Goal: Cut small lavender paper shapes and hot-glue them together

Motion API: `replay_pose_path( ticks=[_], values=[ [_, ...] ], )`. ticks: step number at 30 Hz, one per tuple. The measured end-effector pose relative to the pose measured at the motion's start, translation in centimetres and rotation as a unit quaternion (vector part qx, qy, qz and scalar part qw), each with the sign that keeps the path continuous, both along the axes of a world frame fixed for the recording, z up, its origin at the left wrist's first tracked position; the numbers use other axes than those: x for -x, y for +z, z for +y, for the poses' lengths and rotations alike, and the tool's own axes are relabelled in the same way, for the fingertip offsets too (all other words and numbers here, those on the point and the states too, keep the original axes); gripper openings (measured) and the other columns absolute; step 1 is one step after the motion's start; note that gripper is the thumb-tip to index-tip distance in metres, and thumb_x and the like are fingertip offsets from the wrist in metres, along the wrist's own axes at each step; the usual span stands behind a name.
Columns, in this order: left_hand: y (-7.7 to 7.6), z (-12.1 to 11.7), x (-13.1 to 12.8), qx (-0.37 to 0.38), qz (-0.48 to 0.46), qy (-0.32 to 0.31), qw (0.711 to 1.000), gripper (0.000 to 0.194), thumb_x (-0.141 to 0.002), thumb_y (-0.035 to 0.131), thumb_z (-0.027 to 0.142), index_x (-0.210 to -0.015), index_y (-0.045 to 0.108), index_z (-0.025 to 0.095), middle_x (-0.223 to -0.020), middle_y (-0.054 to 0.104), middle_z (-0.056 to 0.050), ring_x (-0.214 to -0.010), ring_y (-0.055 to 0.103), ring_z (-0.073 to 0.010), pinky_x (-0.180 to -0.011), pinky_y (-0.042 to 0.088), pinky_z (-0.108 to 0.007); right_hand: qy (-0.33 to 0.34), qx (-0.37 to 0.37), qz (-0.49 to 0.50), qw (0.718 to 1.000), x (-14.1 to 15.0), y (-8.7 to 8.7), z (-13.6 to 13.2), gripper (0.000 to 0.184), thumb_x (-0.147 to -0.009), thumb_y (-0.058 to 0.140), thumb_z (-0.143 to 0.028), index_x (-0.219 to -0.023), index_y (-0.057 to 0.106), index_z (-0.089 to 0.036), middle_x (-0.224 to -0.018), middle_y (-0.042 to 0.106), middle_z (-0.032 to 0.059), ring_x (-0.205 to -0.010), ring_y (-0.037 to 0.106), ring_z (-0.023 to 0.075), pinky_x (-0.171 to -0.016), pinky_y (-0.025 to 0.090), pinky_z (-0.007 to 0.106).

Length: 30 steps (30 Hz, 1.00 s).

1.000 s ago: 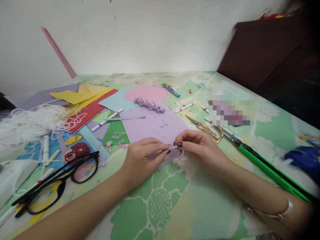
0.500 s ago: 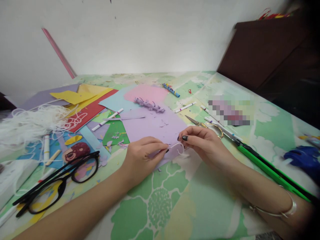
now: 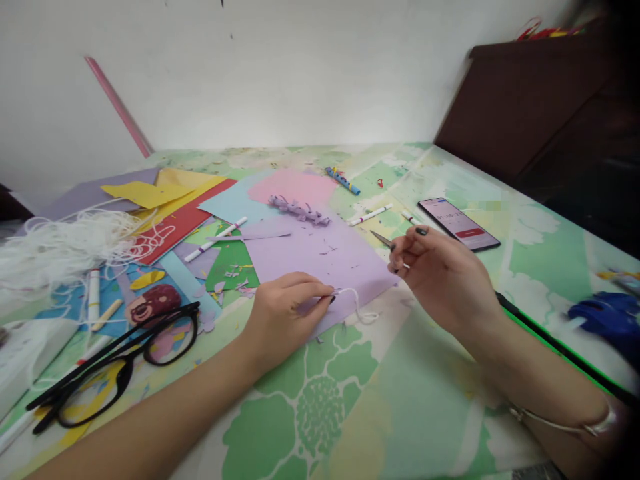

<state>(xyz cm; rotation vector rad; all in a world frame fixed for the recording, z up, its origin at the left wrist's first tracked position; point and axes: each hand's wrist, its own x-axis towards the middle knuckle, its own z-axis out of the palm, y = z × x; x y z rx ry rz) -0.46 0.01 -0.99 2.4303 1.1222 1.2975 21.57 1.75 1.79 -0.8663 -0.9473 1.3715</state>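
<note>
My left hand (image 3: 285, 313) rests on the near edge of a lilac paper sheet (image 3: 310, 250). Its thumb and fingertips are pinched on one end of a short white string (image 3: 357, 303), which loops loose across the paper's corner. My right hand (image 3: 445, 280) is raised to the right of the sheet with its fingers curled. It is apart from the string and covers the handles of the gold scissors (image 3: 383, 239), of which only the blade tip shows. Whether anything is in those fingers is hidden.
A phone (image 3: 459, 223) lies right of the scissors. Black glasses (image 3: 115, 363) sit near left, with a white string pile (image 3: 60, 243) and coloured paper behind. White markers (image 3: 215, 240) (image 3: 370, 215), a curled lilac strip (image 3: 297, 209), a green tool (image 3: 540, 333) and a dark cabinet (image 3: 525, 100) surround.
My right hand let go of the string's end, lifted and moved right over the scissors. The string dropped onto the paper. My left hand kept its pinch in place.
</note>
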Motion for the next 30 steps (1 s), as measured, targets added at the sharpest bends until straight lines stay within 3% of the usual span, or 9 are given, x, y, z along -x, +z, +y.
replay_pose_path(
  ticks=[4, 8, 11, 14, 17, 30],
  values=[
    [0.0, 0.0, 0.1, -0.001, 0.004, -0.001, 1.0, 0.011, -0.076, 0.067, 0.008, -0.079, 0.076, 0.014, -0.076, 0.076, -0.007, -0.068, 0.071, -0.0149, -0.064, 0.057, -0.023, -0.048, -0.025, -0.01, 0.998, -0.6, 0.1, 0.3, 0.026, -0.088, 0.053, -0.028, -0.063, 0.051, -0.022, -0.069, 0.055, 0.0018, -0.062, 0.049, 0.0133, -0.062, 0.041, 0.029],
    [0.0, -0.1, 0.0, -0.007, 0.009, -0.004, 1.0, 0.011, -0.076, 0.067, 0.008, -0.08, 0.075, 0.015, -0.077, 0.076, -0.007, -0.068, 0.071, -0.0147, -0.064, 0.057, -0.023, -0.026, -0.083, -0.18, 0.98, 0.1, -0.3, -0.4, 0.009, -0.079, 0.067, -0.023, -0.072, 0.062, -0.023, -0.079, 0.061, 0.0017, -0.073, 0.055, 0.0153, -0.068, 0.043, 0.03],
    [-0.1, -0.2, -0.1, -0.023, 0.018, -0.009, 1.0, 0.011, -0.077, 0.066, 0.009, -0.081, 0.075, 0.015, -0.077, 0.076, -0.007, -0.069, 0.07, -0.0148, -0.064, 0.057, -0.023, 0.043, -0.174, -0.342, 0.922, 1.1, -0.9, -1.1, 0.004, -0.081, 0.066, -0.024, -0.085, 0.066, -0.024, -0.091, 0.066, 0.0032, -0.087, 0.059, 0.0187, -0.078, 0.045, 0.034],
    [-0.2, -0.2, -0.1, -0.046, 0.031, -0.017, 0.998, 0.011, -0.079, 0.065, 0.009, -0.083, 0.074, 0.015, -0.078, 0.075, -0.007, -0.07, 0.07, -0.0152, -0.063, 0.056, -0.023, 0.076, -0.261, -0.434, 0.859, 1.8, -1.6, -1.4, 0.005, -0.084, 0.064, -0.023, -0.088, 0.067, -0.022, -0.095, 0.067, 0.0052, -0.093, 0.058, 0.0199, -0.085, 0.044, 0.037],
    [-0.4, -0.2, -0.1, -0.07, 0.04, -0.03, 0.996, 0.011, -0.081, 0.064, 0.01, -0.085, 0.072, 0.016, -0.079, 0.075, -0.007, -0.071, 0.069, -0.0152, -0.062, 0.056, -0.023, 0.08, -0.289, -0.466, 0.832, 2.1, -1.9, -1.5, 0.006, -0.083, 0.064, -0.017, -0.086, 0.066, -0.021, -0.094, 0.067, 0.0059, -0.092, 0.059, 0.0194, -0.082, 0.045, 0.036],
    [-1.1, -0.1, 0.0, -0.104, 0.048, -0.054, 0.992, 0.008, -0.08, 0.066, 0.009, -0.086, 0.072, 0.012, -0.08, 0.073, -0.009, -0.072, 0.067, -0.0175, -0.064, 0.056, -0.029, 0.088, -0.275, -0.436, 0.853, 2.1, -1.9, -1.7, 0.014, -0.078, 0.057, -0.006, -0.08, 0.065, -0.017, -0.087, 0.065, 0.0032, -0.086, 0.059, 0.0157, -0.078, 0.045, 0.031]
  ],
)
